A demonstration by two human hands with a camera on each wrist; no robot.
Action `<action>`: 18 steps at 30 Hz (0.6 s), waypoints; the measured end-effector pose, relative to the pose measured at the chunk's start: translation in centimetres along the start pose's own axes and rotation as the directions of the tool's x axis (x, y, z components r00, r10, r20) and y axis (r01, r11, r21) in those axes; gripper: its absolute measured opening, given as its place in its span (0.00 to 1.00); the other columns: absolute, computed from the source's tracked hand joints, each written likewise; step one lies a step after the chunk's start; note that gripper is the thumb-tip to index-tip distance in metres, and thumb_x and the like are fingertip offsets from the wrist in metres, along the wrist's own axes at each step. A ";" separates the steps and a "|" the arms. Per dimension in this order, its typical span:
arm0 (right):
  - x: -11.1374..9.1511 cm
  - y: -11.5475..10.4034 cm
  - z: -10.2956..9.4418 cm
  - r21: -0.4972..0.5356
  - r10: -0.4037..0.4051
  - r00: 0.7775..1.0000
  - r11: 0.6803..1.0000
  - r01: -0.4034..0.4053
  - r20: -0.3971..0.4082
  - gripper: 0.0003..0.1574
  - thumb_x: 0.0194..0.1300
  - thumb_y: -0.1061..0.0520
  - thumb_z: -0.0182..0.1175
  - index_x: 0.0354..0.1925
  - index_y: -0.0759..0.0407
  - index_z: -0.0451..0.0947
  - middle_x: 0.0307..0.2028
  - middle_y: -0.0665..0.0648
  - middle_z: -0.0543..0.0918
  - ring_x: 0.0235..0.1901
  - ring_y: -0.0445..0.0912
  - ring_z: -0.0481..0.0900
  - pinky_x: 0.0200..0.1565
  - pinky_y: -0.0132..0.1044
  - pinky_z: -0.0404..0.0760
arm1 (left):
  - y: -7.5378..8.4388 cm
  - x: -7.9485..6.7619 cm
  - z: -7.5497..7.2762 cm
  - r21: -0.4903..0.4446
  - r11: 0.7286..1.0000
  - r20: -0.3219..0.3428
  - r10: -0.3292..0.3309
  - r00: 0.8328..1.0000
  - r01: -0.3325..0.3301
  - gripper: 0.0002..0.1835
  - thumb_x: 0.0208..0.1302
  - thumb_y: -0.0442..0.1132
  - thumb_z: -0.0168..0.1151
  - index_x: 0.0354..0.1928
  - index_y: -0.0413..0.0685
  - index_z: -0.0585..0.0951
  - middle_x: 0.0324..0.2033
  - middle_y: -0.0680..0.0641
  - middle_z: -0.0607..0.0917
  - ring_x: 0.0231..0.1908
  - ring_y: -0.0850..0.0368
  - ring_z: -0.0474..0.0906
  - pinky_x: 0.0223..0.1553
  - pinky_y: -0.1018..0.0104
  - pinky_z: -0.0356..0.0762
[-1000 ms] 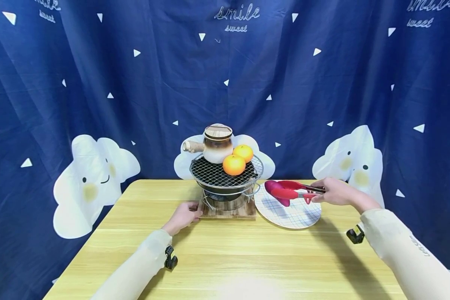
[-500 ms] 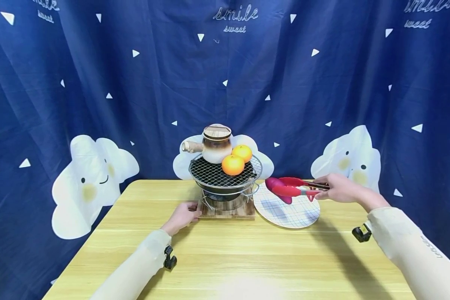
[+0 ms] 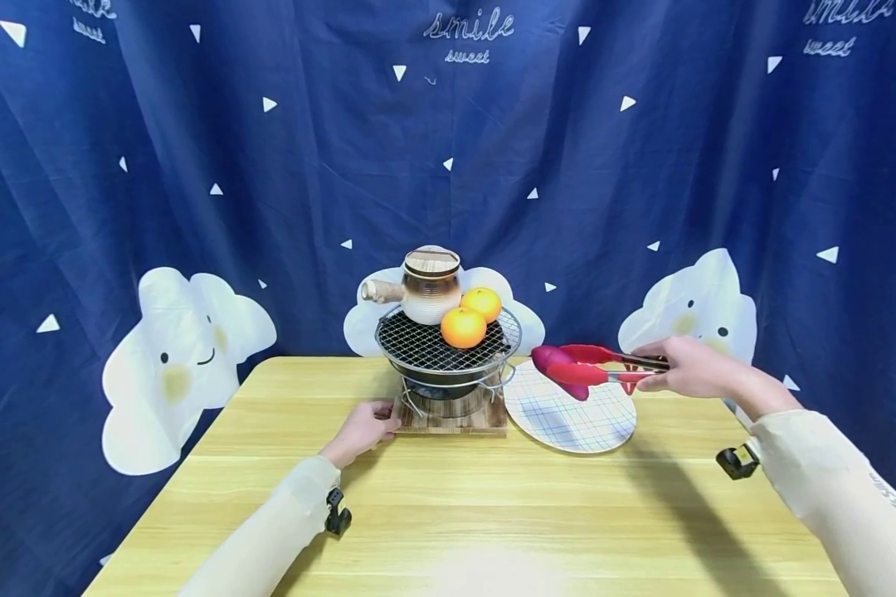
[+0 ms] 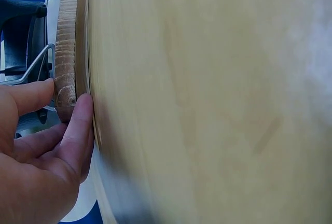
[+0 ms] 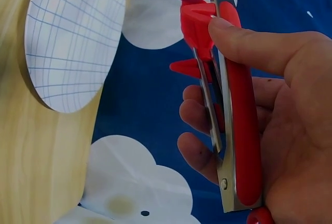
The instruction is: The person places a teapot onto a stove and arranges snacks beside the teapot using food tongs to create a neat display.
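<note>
My right hand (image 3: 690, 367) grips red-and-silver tongs (image 3: 585, 375), thumb on one arm and fingers curled round the other in the right wrist view. Between the tongs' red tips is a purple-red sweet potato (image 3: 548, 359), held above the round white plate (image 3: 593, 433) with blue grid lines. My left hand (image 3: 360, 433) pinches the left corner of the square wooden base (image 3: 455, 426); the left wrist view shows the thumb and fingers on either side of the base's edge (image 4: 66, 53). On that base stands a small round grill (image 3: 411, 340) with a wire mesh.
A lidded clay pot (image 3: 429, 300) with a side handle and two oranges, a front orange (image 3: 463, 327) and a rear orange (image 3: 483, 303), sit on the mesh. A blue curtain (image 3: 314, 166) hangs behind the wooden table (image 3: 448, 514).
My right hand has moved right and slightly up, lifting the tongs and sweet potato higher over the plate. The left hand stays on the wooden base.
</note>
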State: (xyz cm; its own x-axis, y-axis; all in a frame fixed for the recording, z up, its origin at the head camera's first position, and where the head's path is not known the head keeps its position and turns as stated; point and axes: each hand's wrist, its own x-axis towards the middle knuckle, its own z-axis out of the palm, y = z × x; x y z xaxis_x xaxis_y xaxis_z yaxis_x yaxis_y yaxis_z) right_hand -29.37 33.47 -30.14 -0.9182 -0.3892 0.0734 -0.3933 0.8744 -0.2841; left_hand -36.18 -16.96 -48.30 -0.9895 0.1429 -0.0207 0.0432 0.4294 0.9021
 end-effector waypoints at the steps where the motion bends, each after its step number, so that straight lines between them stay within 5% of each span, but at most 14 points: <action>1: -0.1 -0.1 -0.1 -0.005 0.007 1.000 1.000 -0.007 0.003 0.40 0.59 0.47 0.73 0.60 0.73 0.76 0.46 0.60 0.86 0.37 0.48 0.77 0.36 0.37 0.75 | 0.0 0.0 0.0 0.003 1.000 0.000 0.001 1.000 -0.001 0.28 0.67 0.33 0.63 0.67 0.28 0.71 0.55 0.32 0.82 0.41 0.42 0.88 0.44 0.56 0.88; 18: -0.8 -1.9 -2.1 -0.065 -0.030 0.999 0.997 0.029 -0.013 0.36 0.60 0.48 0.73 0.59 0.69 0.78 0.37 0.50 0.84 0.32 0.43 0.75 0.30 0.33 0.72 | 0.2 -0.2 -0.1 0.016 1.000 0.000 0.004 1.000 -0.004 0.29 0.67 0.34 0.62 0.67 0.30 0.71 0.56 0.31 0.82 0.41 0.43 0.88 0.34 0.59 0.86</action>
State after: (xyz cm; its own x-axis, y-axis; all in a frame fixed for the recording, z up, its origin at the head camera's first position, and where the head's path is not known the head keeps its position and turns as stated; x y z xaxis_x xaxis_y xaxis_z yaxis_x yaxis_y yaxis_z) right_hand -28.00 32.75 -27.69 -0.9065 -0.4114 0.0947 -0.4221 0.8796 -0.2192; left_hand -35.94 -16.97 -48.09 -0.9893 0.1446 -0.0172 0.0492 0.4434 0.8950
